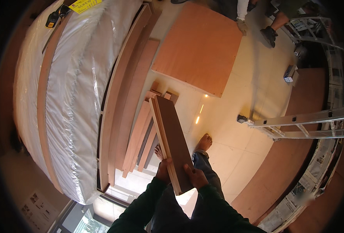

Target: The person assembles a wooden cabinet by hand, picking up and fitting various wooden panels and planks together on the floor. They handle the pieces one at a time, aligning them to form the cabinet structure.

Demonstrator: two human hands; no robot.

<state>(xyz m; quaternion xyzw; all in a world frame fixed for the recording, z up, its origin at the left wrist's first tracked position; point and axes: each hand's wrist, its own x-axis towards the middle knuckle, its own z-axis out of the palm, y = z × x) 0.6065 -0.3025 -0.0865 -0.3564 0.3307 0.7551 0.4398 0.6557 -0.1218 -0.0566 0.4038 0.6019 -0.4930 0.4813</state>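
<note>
Between my two hands I hold a short stack of wooden boards (176, 134), tilted up and away from me, with a brown face and pale layered edges. My left hand (164, 171) is closed on the left edge near the lower end. On the opposite edge, my right hand (196, 177) grips with its thumb lying on the brown face. Beyond and to the left of the stack, several loose wooden strips (140, 128) lie on the floor, partly hidden by the boards.
A plastic-wrapped mattress (76, 97) fills the left side, with a tape measure (52, 20) and yellow packet (84, 5) on top. Ahead lies a large plywood panel (197, 46), a co-worker's hand (242, 27) at its corner. A metal ladder (300, 123) and small box (290, 73) are right.
</note>
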